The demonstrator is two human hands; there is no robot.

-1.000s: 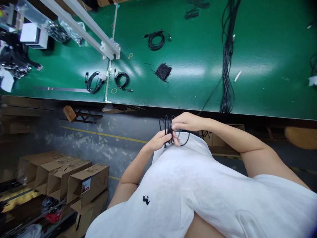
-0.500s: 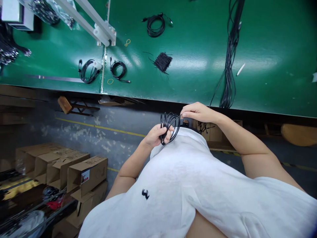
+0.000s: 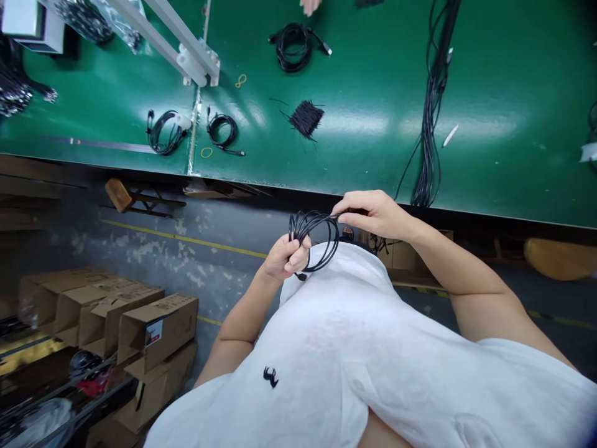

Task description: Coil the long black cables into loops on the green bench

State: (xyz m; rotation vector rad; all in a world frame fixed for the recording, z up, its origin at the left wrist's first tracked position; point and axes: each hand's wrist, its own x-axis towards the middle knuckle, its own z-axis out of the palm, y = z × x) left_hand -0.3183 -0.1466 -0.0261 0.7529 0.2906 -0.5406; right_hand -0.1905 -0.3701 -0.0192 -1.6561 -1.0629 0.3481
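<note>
My left hand (image 3: 286, 256) is closed around a loosely coiled black cable (image 3: 329, 249), in front of my white shirt. A small black connector hangs below the coil. To the right, my right hand (image 3: 366, 211) pinches a strand of the same cable between thumb and fingers, at the coil's upper right. Beyond the table edge, on the green table (image 3: 373, 81), lies a long bundle of black cables (image 3: 426, 149). A pile of short black ties (image 3: 306, 119) lies left of that bundle.
Coiled cables (image 3: 222, 132) lie on the table, one (image 3: 293, 48) near another person's fingers (image 3: 310, 6) at the top edge. A metal frame (image 3: 186, 50) stands at left. Cardboard boxes (image 3: 158, 330) are stacked lower left; a wooden stool (image 3: 119, 195) stands under the table.
My left hand has shifted slightly left with the coil, which looks wider now. The right hand has moved a little left. Another person's fingers have appeared at the top.
</note>
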